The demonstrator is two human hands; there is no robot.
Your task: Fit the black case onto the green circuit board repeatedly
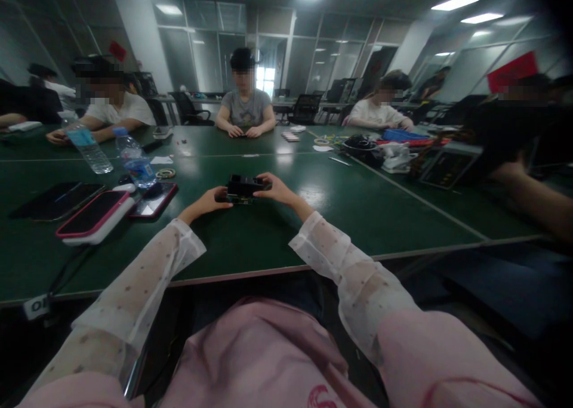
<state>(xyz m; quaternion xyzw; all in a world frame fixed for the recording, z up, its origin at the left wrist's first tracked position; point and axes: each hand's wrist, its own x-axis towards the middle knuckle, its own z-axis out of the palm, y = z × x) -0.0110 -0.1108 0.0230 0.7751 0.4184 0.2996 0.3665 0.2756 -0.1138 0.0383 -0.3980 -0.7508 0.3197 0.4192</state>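
Note:
A small black box-shaped device (243,186) is between my two hands at the table's middle; its exact kind is too dark to make out. Thin coloured detail, perhaps a circuit board edge, shows along its lower side. My left hand (208,202) grips the device's left end, thumb low at the near side. From the right, my right hand (278,190) has its fingers and thumb closed on the other end. Both forearms, in sheer white dotted sleeves, reach over the near edge of the green table (250,241).
Left of my hands lie a pink-rimmed phone (94,213), another phone (154,200) and dark flat devices (56,200). Two plastic bottles stand behind, one (89,145) tilted-looking, one (135,160) nearer. Cables and bags (394,156) lie right. Several people sit around the table.

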